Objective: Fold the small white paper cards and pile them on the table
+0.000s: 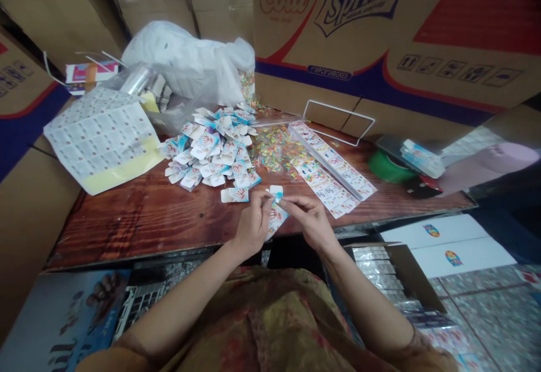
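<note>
Near the table's front edge, my left hand (256,220) is closed on a small printed cardboard box (276,221) with a white flap sticking up at its far end. My right hand (310,218) pinches at the top of the same box, thumb and fingertips pressed together; what lies between them is too small to make out. A single small box (234,195) lies flat just left of my hands. Behind it rises a heap of similar white and blue boxes (211,146). Tiny multicoloured pieces (274,146) are spread beyond my hands.
Long printed strips (333,163) lie to the right. A sticker sheet (101,135) and white plastic bag (169,56) are at the left. A large carton (380,39) stands behind. Green tape roll (389,166) and pink bottle (486,166) sit far right. An open carton (416,273) is below.
</note>
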`<control>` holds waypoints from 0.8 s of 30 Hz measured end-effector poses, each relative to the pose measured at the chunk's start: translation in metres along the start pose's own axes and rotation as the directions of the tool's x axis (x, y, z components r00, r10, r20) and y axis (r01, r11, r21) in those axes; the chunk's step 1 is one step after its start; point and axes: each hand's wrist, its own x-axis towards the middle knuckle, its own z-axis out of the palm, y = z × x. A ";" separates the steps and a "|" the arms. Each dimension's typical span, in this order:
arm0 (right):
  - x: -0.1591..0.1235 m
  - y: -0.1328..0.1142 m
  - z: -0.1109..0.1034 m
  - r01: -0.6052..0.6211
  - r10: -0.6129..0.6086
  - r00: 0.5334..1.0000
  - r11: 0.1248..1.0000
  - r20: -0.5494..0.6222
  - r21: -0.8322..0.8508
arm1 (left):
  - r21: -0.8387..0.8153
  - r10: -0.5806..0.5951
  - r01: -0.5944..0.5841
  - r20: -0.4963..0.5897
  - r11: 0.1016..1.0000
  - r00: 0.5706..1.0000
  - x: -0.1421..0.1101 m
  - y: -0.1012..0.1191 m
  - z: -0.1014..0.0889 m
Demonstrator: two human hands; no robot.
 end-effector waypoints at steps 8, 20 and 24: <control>-0.008 0.008 -0.002 0.324 -0.249 0.934 0.891 0.255 -0.318 | -0.026 -0.042 0.043 0.013 0.999 0.999 0.000 -0.010 -0.002; 0.051 0.032 -0.004 0.361 -0.017 0.931 0.162 0.364 -0.918 | 0.414 0.166 -0.047 -0.256 0.909 0.952 0.109 -0.004 -0.076; 0.056 0.028 0.000 0.436 -0.005 0.899 0.116 0.438 -0.892 | 0.522 0.231 -0.056 -0.275 0.851 0.933 0.172 -0.016 -0.103</control>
